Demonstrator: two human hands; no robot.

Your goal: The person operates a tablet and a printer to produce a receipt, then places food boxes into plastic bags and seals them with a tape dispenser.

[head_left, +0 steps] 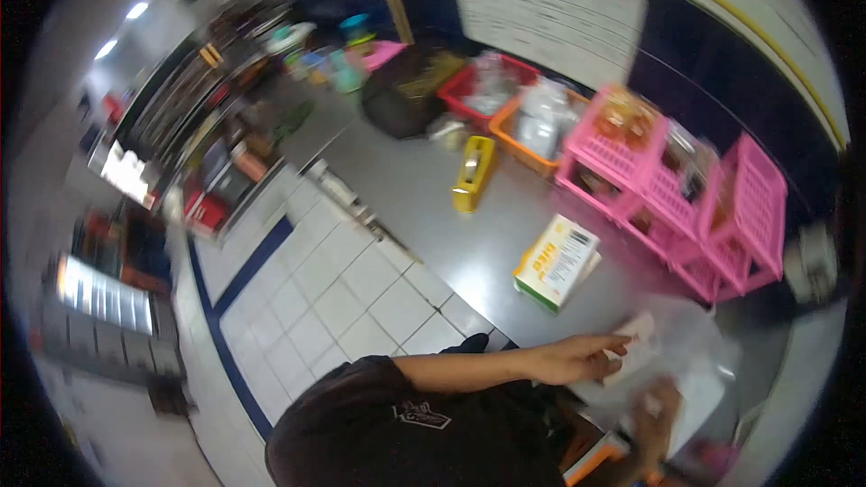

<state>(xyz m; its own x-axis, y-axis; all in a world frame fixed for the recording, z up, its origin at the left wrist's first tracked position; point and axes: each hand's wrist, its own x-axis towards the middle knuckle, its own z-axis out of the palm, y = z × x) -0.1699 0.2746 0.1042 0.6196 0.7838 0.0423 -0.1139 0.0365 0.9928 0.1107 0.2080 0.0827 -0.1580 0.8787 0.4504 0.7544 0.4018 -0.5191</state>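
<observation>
Beside the box (pixel 557 261), the bag (pixel 693 329) is best kept steady; whether it is grasped by the half-curled left hand (pixel 577 360) or blurred right hand (pixel 656 413) cannot be told.

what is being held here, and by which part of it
Cannot be told: the left grip and right grip are at a clear bag, but blur hides any hold.

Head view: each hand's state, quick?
Left hand: half-curled at the translucent plastic bag; grip cannot be told.
Right hand: blurred, by the bag; grip cannot be told.
</observation>
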